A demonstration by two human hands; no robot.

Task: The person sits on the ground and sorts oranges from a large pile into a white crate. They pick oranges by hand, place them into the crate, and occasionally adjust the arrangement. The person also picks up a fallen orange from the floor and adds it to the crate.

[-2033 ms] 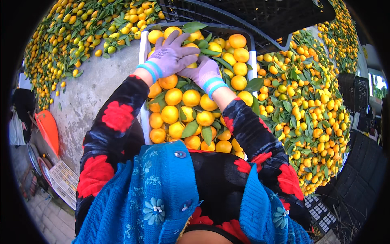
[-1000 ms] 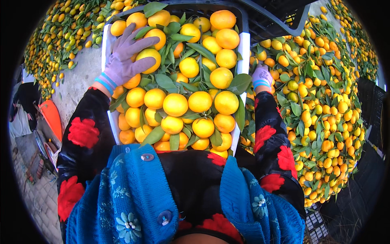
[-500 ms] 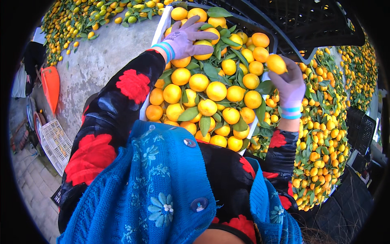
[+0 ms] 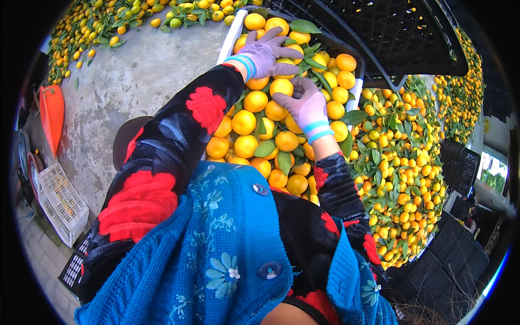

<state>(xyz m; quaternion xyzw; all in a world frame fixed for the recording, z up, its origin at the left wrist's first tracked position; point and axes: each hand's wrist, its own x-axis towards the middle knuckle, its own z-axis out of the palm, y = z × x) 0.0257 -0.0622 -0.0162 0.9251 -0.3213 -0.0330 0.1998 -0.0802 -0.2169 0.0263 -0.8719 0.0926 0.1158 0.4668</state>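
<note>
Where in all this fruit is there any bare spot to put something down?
The grey concrete floor left of the white crate is bare, bordered by the far fruit pile and an orange tray. The crate, under both gloved hands, is packed; the right-hand heap is solid fruit.

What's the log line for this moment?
left hand: flat on round orange citrus fruits | right hand: resting on fruits | white plastic crate: heaped full

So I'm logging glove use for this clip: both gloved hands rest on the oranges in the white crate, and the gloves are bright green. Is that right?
Not quite. The head view shows the gloves are pale purple with blue-striped cuffs, not green. The rest holds: the left hand and the right hand both rest on the oranges heaped in the white crate.
</note>
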